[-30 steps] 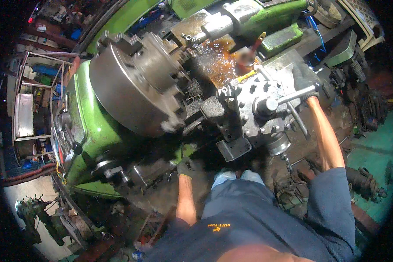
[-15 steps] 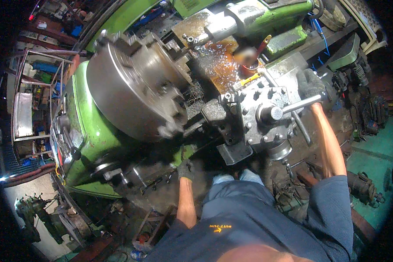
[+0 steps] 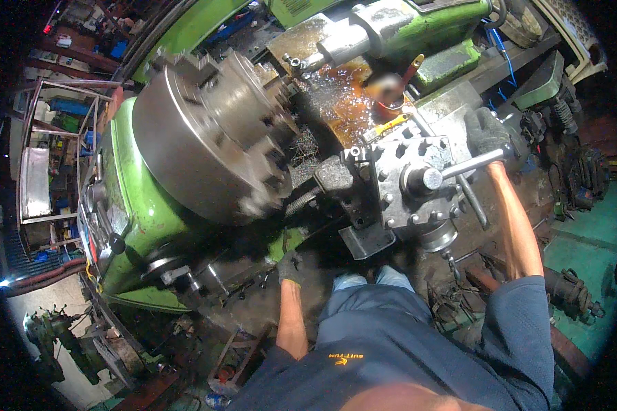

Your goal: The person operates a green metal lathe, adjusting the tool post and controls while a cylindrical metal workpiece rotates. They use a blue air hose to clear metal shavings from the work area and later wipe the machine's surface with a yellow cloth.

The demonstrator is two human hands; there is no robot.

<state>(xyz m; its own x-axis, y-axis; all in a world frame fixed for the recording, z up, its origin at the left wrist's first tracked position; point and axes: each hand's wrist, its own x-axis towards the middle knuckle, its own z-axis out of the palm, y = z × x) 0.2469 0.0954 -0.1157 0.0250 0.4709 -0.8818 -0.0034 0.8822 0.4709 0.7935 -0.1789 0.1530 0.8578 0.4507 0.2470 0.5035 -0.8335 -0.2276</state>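
Note:
I stand at a green lathe (image 3: 134,226) with a large steel chuck (image 3: 206,147). My right hand (image 3: 487,131), in a dark glove, grips the far end of the tool post handle (image 3: 463,166), a steel bar sticking out from the square tool post (image 3: 408,181). My left hand (image 3: 289,268), also gloved, reaches down under the carriage and closes on a control there that is mostly hidden in shadow. A dark workpiece or holder (image 3: 332,175) sits between tool post and chuck.
The tailstock (image 3: 397,31) lies at the top, above an oily brown tray (image 3: 349,103) with a small cup. Metal racks (image 3: 44,164) stand at left. Scrap parts and tools litter the floor at right (image 3: 569,288) and below.
My right hand has moved up from the lower handle area to the end of the tool post handle. The view has shifted slightly; my left hand stays in place.

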